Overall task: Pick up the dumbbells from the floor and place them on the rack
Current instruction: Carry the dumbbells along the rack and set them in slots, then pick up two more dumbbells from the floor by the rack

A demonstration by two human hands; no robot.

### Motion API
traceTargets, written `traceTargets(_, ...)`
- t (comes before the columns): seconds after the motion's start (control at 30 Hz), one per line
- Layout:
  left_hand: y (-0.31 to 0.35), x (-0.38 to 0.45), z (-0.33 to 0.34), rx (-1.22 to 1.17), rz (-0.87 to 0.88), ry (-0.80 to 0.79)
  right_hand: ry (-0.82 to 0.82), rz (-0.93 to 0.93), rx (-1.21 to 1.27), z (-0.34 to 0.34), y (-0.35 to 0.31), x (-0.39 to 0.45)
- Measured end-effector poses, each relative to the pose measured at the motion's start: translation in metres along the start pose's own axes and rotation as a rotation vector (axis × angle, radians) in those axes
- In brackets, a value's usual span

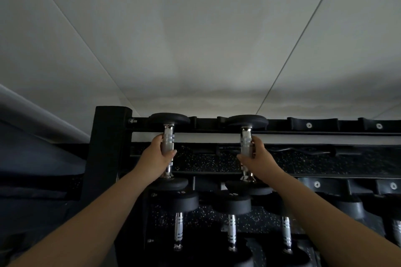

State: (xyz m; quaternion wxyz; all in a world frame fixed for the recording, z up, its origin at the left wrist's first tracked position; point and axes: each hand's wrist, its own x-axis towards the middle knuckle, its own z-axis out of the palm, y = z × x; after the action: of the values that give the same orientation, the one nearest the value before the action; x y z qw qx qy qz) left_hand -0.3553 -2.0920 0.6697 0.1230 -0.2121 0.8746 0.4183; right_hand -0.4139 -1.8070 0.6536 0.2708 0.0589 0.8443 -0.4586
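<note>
Against the pale wall (195, 39), filling everything from nine o'clock round to three, stands the black rack (108, 147), its top tier carrying cradles (312, 124) that run off toward three o'clock. Below, toward six o'clock, a lower tier holds a row of dumbbells (180, 214) with chrome handles (two of the heads are stamped 10). On the top tier two more lie across the rails, far heads seated in the back cradles and near heads at the front rail. The left dumbbell (168, 120) sits near the rack's upright, the right dumbbell (247, 121) just beside it toward three o'clock. Each is gripped at mid-handle: the left hand (157, 156) is wrapped closed around its knurled bar, thumb across the front, and the right hand (257, 157) is closed the same way on its own.
</note>
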Motion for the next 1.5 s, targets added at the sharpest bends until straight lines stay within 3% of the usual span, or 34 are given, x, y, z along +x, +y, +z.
traceTargets(0.27,-0.003,-0.037,-0.01,0.046,0.044,0.002,0.034,-0.07,-0.006,-0.003,0.005,-0.023)
traceTargets(0.53,0.019,-0.086,-0.018,0.037,0.223,0.145,0.231,-0.14,-0.03,-0.01,0.014,-0.091)
traceTargets(0.87,0.021,-0.188,0.017,0.043,0.361,0.049,0.377,-0.205,0.008,0.005,0.043,-0.214)
traceTargets(1.13,0.01,-0.256,0.085,0.242,0.416,-0.124,0.4,-0.152,-0.106,-0.004,0.121,-0.294)
traceTargets(1.5,0.035,-0.372,0.245,0.232,0.389,-0.229,0.43,-0.029,-0.064,-0.078,0.279,-0.409)
